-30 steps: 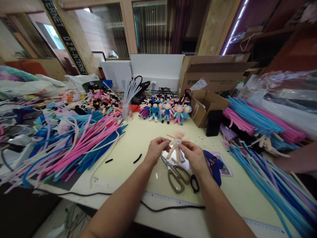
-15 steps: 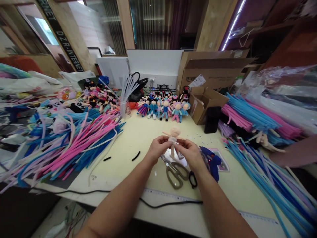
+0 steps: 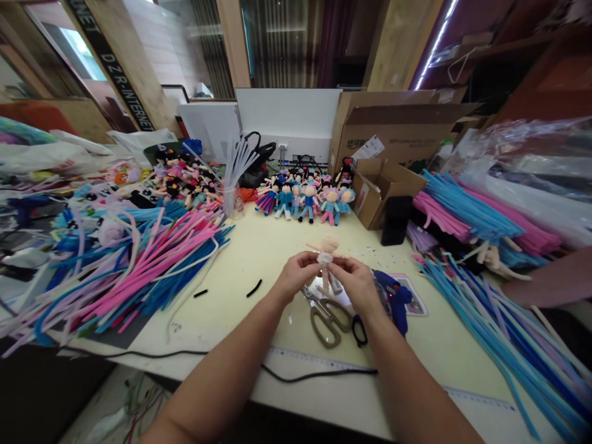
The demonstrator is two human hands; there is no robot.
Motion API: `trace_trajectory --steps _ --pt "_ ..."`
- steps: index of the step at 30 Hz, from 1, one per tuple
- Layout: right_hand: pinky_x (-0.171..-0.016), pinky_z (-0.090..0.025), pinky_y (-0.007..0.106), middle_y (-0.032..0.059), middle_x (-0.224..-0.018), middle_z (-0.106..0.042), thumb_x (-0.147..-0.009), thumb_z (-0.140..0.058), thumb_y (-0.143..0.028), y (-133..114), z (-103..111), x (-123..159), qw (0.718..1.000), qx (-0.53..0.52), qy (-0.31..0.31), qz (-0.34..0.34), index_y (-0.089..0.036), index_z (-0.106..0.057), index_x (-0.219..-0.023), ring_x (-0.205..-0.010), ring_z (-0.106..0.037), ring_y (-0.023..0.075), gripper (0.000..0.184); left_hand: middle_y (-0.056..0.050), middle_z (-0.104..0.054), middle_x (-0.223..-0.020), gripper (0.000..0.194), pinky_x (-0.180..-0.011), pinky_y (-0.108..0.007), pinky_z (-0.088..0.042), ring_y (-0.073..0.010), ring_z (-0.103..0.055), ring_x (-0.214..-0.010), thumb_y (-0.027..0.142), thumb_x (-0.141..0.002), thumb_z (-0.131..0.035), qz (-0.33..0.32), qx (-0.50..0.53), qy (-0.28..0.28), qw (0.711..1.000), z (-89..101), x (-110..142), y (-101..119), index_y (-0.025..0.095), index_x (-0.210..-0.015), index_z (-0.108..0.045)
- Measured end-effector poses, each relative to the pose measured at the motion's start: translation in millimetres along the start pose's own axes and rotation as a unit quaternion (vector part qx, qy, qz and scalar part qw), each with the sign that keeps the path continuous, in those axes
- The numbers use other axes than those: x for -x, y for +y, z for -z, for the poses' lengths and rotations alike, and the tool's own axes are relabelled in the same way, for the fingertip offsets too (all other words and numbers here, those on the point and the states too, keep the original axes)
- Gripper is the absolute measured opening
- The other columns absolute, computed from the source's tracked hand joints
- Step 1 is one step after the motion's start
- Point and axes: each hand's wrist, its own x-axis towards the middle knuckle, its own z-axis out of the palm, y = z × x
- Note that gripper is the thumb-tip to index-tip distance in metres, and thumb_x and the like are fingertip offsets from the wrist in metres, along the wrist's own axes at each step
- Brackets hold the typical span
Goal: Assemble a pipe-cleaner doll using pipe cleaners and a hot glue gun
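Note:
Between my two hands is a small pale peach doll (image 3: 328, 245) of pipe cleaner, upright, with a round head, arms held out and a white band round its body. My left hand (image 3: 298, 274) pinches it at the left side of the body. From the right, the fingers of my right hand (image 3: 355, 279) close on the same doll. Scissors with grey-brown handles (image 3: 327, 324) lie just below the hands. A blue glue gun (image 3: 396, 303) rests beside my right wrist, and a black-handled tool (image 3: 359, 330) shows partly by my right forearm.
Pipe cleaners in pink and blue (image 3: 152, 265) heap at the left; more blue ones (image 3: 490, 333) spread on the right. Finished dolls (image 3: 308, 202) stand at the back near cardboard boxes (image 3: 386, 185). A black phone (image 3: 396, 221) stands upright. A black cable (image 3: 314, 375) crosses the front edge.
The doll and both hands have shifted very slightly, with the fingers still pinching around the white band. The view has moved a little; the tools lie as before.

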Motion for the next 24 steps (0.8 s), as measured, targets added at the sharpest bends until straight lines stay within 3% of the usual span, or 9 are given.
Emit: trace_trajectory --steps 6,16,24 --pt "-0.066 -0.046 0.028 0.0036 -0.079 -0.072 -0.062 -0.076 -0.039 -2 -6 2 1.0 -0.018 -0.017 0.009 -0.017 -0.072 -0.081 -0.07 -0.061 0.017 0.029 -0.003 -0.066 -0.067 0.021 -0.064 -0.027 -0.046 -0.0131 -0.058 -0.061 0.018 -0.054 -0.075 0.009 0.018 0.043 0.999 -2.7 -1 -3 0.013 -0.073 -0.067" --pt "-0.061 -0.043 0.027 0.0031 -0.074 -0.069 -0.059 -0.077 -0.039 -1 -9 3 0.999 -0.039 0.004 -0.007 -0.015 -0.071 -0.08 -0.063 -0.057 0.0148 0.032 0.0 -0.065 -0.067 0.022 -0.064 -0.024 -0.045 -0.011 -0.057 -0.062 0.023 -0.057 -0.073 -0.011 -0.002 0.01 1.0 -3.1 1 1 0.013 -0.075 -0.065" --pt "-0.058 -0.04 0.025 0.0007 -0.071 -0.067 -0.058 -0.079 -0.037 -4 -10 4 0.998 -0.059 -0.014 -0.005 -0.016 -0.069 -0.076 -0.061 -0.054 0.0126 0.029 0.001 -0.062 -0.065 0.022 -0.064 -0.024 -0.044 -0.0106 -0.055 -0.062 0.024 -0.056 -0.074 -0.022 -0.008 0.03 0.999 -2.4 0 -2 0.014 -0.072 -0.063"
